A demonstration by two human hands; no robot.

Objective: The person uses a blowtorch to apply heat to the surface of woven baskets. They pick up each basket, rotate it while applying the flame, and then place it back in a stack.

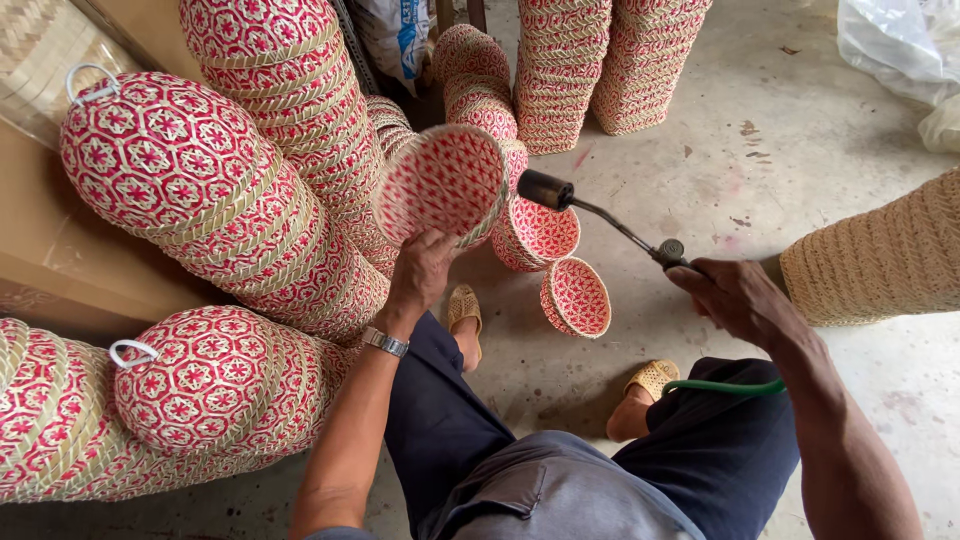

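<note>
Above the floor, left hand (pixel 425 265) grips a tilted basket (pixel 443 183); right hand (pixel 735 297) clasps a torch (pixel 600 215)

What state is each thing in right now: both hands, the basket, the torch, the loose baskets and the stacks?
Left hand: gripping the raised basket's rim.
Raised basket: tilted, inside facing the torch.
Right hand: closed on the torch handle.
Gas torch: nozzle aimed at the raised basket; no flame visible.
Green hose: lying across the right leg.
Two loose baskets: on the floor, tipped on their sides.
Basket stacks: nested, lying sideways.
</note>
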